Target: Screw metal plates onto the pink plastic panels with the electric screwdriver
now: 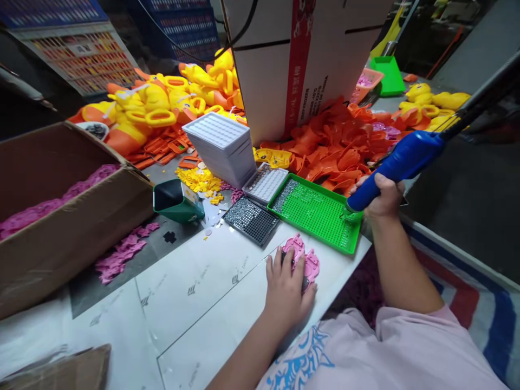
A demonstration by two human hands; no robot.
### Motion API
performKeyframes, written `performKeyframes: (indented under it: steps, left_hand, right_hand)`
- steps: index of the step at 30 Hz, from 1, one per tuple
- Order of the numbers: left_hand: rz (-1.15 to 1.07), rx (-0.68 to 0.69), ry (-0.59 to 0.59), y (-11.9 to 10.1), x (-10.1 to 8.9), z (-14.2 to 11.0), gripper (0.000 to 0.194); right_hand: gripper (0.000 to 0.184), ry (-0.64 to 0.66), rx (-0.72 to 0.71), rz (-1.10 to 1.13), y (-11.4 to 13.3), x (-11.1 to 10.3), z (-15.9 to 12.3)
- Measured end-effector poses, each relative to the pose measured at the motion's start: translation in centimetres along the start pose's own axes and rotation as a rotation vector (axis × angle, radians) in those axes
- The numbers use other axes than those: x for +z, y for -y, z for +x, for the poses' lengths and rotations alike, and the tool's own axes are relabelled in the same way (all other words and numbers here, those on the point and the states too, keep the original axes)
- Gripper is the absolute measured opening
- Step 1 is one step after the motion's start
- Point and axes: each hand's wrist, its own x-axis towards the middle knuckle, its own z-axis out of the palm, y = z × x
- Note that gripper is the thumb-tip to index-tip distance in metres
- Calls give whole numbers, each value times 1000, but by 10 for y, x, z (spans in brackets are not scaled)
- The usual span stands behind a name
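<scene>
My right hand (384,197) is wrapped round a blue power screwdriver (406,162) that hangs on a dark cable or arm from the upper right. Its tip points down into the right end of a green perforated tray (320,216), where small metal screws are spread. My left hand (286,281) lies with spread fingers over a pink plastic part (311,265) on the white board. Dark pieces show beneath those fingers. Just beyond it is a black perforated tray (252,219), partly filled with small shiny pieces.
A stack of white trays (221,146) stands behind the black tray, beside a dark green container (174,200). Orange parts (329,141) and yellow duck-shaped toys (150,103) heap at the back. A cardboard box (73,233) of pink parts is at left; a tall carton (268,70) rises behind.
</scene>
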Motion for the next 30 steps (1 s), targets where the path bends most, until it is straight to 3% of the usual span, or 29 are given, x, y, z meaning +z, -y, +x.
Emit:
performKeyframes:
  steps: [13, 25, 30]
  left_hand:
    - [-25, 17, -11, 0, -1, 1, 53]
    - [-48, 36, -4, -1, -4, 1, 39]
    - [-41, 28, 10, -2, -5, 2, 36]
  right_hand:
    - [15, 116, -12, -15, -8, -9, 3]
    - [19, 137, -39, 48, 23, -2, 4]
    - [15, 138, -53, 19, 14, -3, -3]
